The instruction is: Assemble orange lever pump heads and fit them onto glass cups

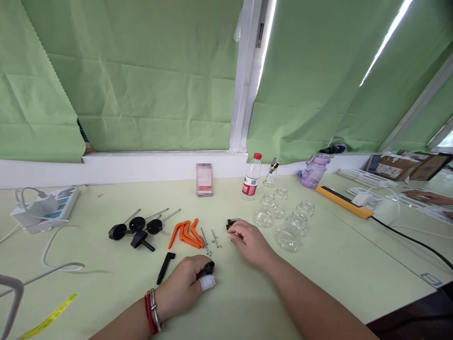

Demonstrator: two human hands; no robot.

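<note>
My curled left hand (186,282) grips a black part (209,268), end pointing right; my right hand (252,244) touches a black strip (232,221), grip unclear.

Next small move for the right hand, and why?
Probably pinch the black block with the right hand and lift it slightly off the table. That hand is right at the block, and the left hand holds a small black piece, so it isn't free. Whether the right grip has closed is hard to tell.
</note>
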